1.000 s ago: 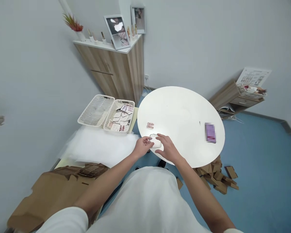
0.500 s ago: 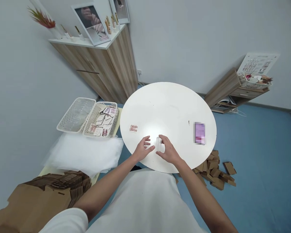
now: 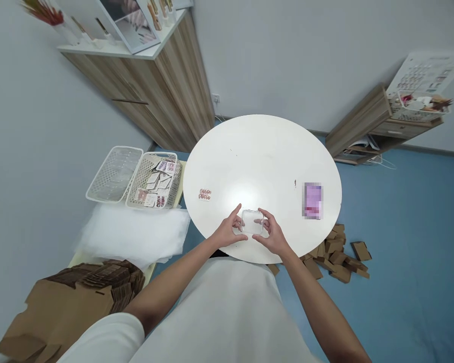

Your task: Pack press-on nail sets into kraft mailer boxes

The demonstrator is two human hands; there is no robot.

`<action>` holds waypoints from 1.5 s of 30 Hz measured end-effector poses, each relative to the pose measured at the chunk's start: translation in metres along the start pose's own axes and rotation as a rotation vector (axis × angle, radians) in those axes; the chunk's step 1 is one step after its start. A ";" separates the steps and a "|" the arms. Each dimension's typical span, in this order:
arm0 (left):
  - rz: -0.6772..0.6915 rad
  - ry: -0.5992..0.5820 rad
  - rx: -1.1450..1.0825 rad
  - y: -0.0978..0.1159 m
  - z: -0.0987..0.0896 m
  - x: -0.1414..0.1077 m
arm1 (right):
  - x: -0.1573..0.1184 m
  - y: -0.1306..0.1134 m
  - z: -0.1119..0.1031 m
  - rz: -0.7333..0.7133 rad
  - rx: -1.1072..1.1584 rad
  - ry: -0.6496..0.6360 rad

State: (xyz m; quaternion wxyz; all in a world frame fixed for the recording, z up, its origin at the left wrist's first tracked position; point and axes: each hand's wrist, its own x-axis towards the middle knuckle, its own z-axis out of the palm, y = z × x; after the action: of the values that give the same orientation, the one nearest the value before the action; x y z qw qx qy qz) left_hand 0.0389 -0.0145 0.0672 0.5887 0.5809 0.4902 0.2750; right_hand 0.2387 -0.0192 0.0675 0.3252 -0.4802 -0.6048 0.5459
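A small clear plastic case [image 3: 252,222] is between my two hands above the near part of the white round table [image 3: 265,146]. My right hand [image 3: 273,234] grips its right side, thumb below and fingers above. My left hand [image 3: 229,231] is curved around the left side, its fingertips at the case's edge. To the left on the table lies a small card with reddish nail-like pieces [image 3: 205,194]. A purple item, blurred into blocks [image 3: 313,200], lies on the right side.
Left of the table are a white basket of cards [image 3: 157,184], an open basket of clear cases [image 3: 115,176], translucent sheets [image 3: 132,232] and flattened cardboard [image 3: 68,312]. Small brown boxes [image 3: 338,258] lie on the floor at right. A wooden cabinet [image 3: 174,75] stands behind.
The clear case has turned from edge-on to its broad face. My left hand has closed in on its left side. The whole view has shifted slightly.
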 end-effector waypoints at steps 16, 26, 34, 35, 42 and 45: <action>0.120 -0.165 0.019 0.008 -0.016 0.006 | -0.020 -0.007 0.004 -0.107 -0.230 0.098; 0.116 -0.172 -0.051 0.009 -0.018 0.003 | -0.016 -0.009 0.004 -0.232 -0.314 0.165; 0.097 -0.155 -0.105 0.015 -0.014 -0.003 | -0.014 -0.015 0.000 -0.295 -0.266 0.181; 0.095 -0.155 -0.113 0.016 -0.013 -0.003 | -0.014 -0.014 0.000 -0.278 -0.237 0.185; -0.004 -0.159 -0.224 0.013 -0.007 -0.003 | -0.011 -0.011 0.000 -0.209 -0.096 0.215; -0.071 -0.184 -0.333 0.009 -0.007 -0.001 | -0.012 -0.011 -0.002 -0.202 -0.100 0.223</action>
State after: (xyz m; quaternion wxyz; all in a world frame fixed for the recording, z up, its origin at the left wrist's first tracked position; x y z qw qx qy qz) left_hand 0.0347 -0.0106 0.0775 0.7285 0.4804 0.4023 0.2771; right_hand 0.2422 -0.0289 0.0804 0.4191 -0.4900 -0.6368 0.4228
